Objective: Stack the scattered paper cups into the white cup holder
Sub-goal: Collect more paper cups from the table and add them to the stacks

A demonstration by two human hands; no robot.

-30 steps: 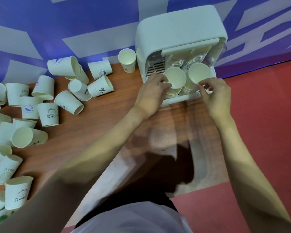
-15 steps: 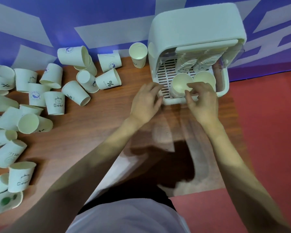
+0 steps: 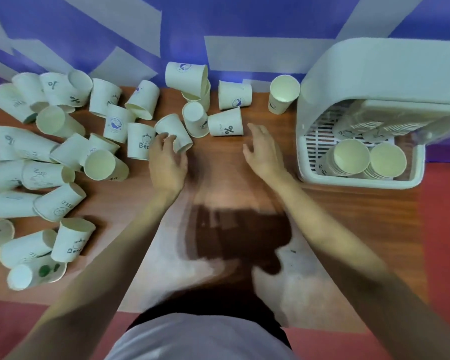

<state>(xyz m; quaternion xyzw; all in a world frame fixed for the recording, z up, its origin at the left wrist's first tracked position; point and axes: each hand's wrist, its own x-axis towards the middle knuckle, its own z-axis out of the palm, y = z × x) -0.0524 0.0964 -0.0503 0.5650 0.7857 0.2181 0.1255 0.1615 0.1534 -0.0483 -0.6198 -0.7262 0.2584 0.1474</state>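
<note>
On the brown wooden worktop [image 3: 348, 209], the left hand [image 3: 168, 162] reaches into the scattered white paper cups [image 3: 63, 152] that cover the left side; its fingertips [image 3: 166, 139] curl onto a tipped white paper cup [image 3: 174, 132] lying on its side, touching it, though whether they actually grip it cannot be told; the right hand [image 3: 264, 149] hovers with fingers loosely spread, holding nothing, just near a tipped cup printed with a percent sign [image 3: 226, 126]; the white plastic cup holder [image 3: 374, 81] stands at the far right; two stacks of nested cups [image 3: 366, 159] lean inside its tray.
</note>
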